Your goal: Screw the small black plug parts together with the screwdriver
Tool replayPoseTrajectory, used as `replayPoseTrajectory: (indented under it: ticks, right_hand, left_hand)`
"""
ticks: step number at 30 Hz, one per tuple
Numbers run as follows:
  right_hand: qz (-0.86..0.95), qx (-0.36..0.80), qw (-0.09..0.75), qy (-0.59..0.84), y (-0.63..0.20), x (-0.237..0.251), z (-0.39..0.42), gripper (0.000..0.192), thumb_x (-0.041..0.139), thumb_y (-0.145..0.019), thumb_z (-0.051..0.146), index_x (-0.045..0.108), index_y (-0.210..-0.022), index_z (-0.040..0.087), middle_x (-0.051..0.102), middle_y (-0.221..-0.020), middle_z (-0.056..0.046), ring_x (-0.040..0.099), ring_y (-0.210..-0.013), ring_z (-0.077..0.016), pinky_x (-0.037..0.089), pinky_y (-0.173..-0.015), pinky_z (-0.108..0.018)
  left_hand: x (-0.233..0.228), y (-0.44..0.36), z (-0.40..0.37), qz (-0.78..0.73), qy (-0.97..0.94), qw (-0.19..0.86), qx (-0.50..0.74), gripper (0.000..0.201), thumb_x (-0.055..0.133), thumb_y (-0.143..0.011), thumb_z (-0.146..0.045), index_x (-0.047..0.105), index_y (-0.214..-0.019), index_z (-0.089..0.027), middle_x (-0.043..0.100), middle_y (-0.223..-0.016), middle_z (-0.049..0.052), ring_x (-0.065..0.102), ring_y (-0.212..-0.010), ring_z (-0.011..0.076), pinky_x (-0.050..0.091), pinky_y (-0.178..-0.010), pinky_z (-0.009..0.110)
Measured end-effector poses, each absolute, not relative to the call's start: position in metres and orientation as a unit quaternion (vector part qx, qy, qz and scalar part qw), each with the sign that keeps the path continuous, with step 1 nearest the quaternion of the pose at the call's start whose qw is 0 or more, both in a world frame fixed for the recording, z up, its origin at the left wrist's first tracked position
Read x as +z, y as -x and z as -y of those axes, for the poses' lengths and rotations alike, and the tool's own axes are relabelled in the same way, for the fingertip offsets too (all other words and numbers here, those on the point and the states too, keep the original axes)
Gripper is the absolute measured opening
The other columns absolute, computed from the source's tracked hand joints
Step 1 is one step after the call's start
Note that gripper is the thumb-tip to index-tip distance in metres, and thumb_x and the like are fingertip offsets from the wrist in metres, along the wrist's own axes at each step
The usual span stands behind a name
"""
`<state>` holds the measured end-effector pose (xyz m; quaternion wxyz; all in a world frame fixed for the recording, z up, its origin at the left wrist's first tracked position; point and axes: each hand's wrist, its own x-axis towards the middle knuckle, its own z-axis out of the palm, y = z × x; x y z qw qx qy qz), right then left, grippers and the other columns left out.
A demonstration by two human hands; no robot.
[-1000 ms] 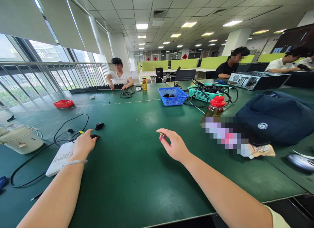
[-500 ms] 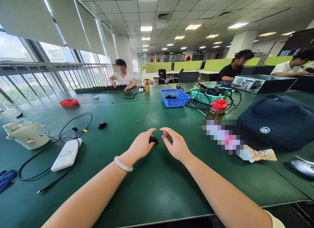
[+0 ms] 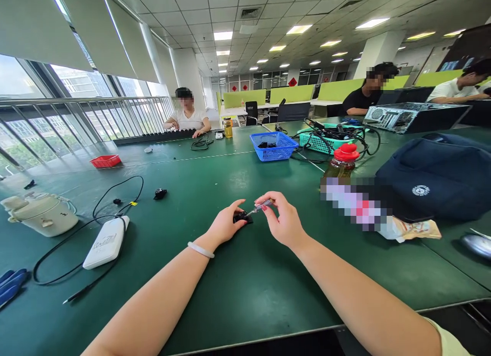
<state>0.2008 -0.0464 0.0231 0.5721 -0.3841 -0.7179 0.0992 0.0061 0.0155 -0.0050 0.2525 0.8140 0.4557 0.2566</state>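
Note:
My left hand [image 3: 224, 224] is closed round a small black plastic part [image 3: 243, 219], holding it near the green tabletop. A slim screwdriver [image 3: 258, 208] with a translucent handle is pinched in my right hand [image 3: 282, 219]. Its metal shaft slants down to the left, and the tip meets or nearly meets the black part. Fingers cover some of the part, so its exact kind does not show. Farther left lies another small black piece [image 3: 160, 194].
Left are a white power bank [image 3: 106, 243], a black cable [image 3: 57, 225] and a cream bottle [image 3: 40, 213]. A blue basket [image 3: 274, 154], a teal basket [image 3: 314, 141], a red-lidded bottle [image 3: 342, 161] and a dark blue bag [image 3: 441, 177] stand right. Co-workers sit beyond.
My right hand has turned so that the screwdriver now points at the black part instead of standing end-on. The left hand keeps its hold. The whole view has shifted slightly.

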Motion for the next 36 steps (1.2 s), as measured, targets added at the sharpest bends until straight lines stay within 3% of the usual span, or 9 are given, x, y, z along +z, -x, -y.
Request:
replayPoseTrajectory:
  ticks: [12,19,30,36]
  right_hand:
    - [0.780,0.027,0.507,0.366,-0.193,0.011,0.041,0.021,0.041,-0.091,0.011,0.054,-0.100,0.025,0.070,-0.098,-0.006,0.068,-0.095,-0.0213,0.057,-0.086,-0.040]
    - [0.847,-0.021,0.451,0.279,-0.189,0.016,0.046,0.028,0.042,-0.085,0.005,0.055,-0.098,0.025,0.070,-0.089,-0.003,0.067,-0.083,-0.0198,0.053,-0.098,-0.049]
    - [0.863,-0.054,0.422,0.272,-0.184,0.019,0.050,0.033,0.040,-0.082,0.001,0.055,-0.100,0.024,0.070,-0.090,-0.003,0.065,-0.082,-0.0187,0.051,-0.100,-0.046]
    - [0.885,-0.064,0.377,0.266,-0.180,0.020,0.054,0.028,0.043,-0.082,0.001,0.059,-0.092,0.021,0.070,-0.093,-0.003,0.065,-0.089,-0.0171,0.045,-0.104,-0.045]
  left_hand:
    - [-0.011,-0.005,-0.016,-0.445,-0.814,0.261,0.267,0.065,0.066,-0.077,-0.015,0.047,-0.138,-0.024,0.069,-0.110,0.005,0.065,-0.103,0.0216,0.049,-0.099,0.039]
    - [-0.009,-0.004,-0.015,-0.428,-0.819,0.272,0.269,0.058,0.063,-0.079,-0.018,0.049,-0.136,-0.020,0.070,-0.108,0.007,0.066,-0.100,0.0213,0.049,-0.096,0.038]
    - [-0.005,-0.006,-0.012,-0.426,-0.830,0.250,0.259,0.057,0.061,-0.078,-0.016,0.051,-0.133,-0.017,0.071,-0.108,0.008,0.065,-0.098,0.0218,0.049,-0.092,0.037]
    - [-0.001,-0.005,-0.011,-0.419,-0.841,0.229,0.254,0.042,0.062,-0.074,-0.016,0.063,-0.117,-0.017,0.071,-0.108,0.008,0.065,-0.098,0.0228,0.050,-0.090,0.036]
